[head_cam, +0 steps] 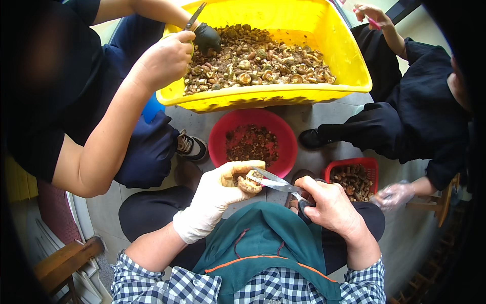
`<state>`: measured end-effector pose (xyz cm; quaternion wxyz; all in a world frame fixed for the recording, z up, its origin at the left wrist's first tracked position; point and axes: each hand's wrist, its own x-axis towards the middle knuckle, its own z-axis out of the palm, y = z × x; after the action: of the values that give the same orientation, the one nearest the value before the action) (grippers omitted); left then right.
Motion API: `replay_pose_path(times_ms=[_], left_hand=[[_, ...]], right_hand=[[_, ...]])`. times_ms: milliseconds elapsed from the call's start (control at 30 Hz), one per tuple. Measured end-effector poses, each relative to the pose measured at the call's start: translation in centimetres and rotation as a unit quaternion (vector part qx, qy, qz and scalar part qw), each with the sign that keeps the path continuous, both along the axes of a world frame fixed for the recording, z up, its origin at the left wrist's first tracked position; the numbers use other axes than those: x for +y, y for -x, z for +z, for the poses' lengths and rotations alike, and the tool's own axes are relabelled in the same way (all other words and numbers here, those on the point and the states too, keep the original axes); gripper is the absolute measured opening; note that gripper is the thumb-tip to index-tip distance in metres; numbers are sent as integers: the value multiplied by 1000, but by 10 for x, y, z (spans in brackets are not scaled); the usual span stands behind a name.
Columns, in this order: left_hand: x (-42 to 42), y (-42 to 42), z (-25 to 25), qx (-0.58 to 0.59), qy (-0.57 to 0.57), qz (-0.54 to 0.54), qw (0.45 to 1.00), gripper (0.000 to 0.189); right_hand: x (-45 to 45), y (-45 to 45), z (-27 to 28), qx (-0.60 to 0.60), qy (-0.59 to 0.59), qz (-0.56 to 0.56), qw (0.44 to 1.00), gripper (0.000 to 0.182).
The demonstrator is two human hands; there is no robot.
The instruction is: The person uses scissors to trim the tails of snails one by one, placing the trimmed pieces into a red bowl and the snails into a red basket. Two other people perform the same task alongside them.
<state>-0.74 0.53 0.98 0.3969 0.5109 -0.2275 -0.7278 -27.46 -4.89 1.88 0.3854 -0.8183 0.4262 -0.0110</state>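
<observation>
A brown mushroom (249,183) sits in the fingers of my left hand (214,193), which wears a stained white glove. My bare right hand (330,205) grips a pair of scissors (279,183) by its dark handles. The parted blades reach the pale stem of the mushroom, one on each side as far as I can see. Beneath both hands, partly covered by them, a round pink-red basin (286,152) on the floor holds dark trimmings (252,142). Over my lap lies a green apron (262,224) with an orange trim.
A large yellow tub (265,93) of mushrooms (262,64) stands ahead. On the left a person's black-gloved hand (208,38) reaches into it, the other holding scissors (195,16). At right a person's clear-gloved hand (393,195) is beside a red basket (374,167) of mushrooms.
</observation>
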Motion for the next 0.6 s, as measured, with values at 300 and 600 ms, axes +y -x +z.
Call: replay_pose_path(times_ms=[300, 600], left_hand=[[-4, 5, 6, -29, -10, 9, 999, 51], [-2, 4, 5, -19, -12, 11, 1000, 49]], right_hand=[[-1, -1, 3, 2, -26, -11, 1000, 35], [0, -3, 6, -5, -45, -18, 999, 31]])
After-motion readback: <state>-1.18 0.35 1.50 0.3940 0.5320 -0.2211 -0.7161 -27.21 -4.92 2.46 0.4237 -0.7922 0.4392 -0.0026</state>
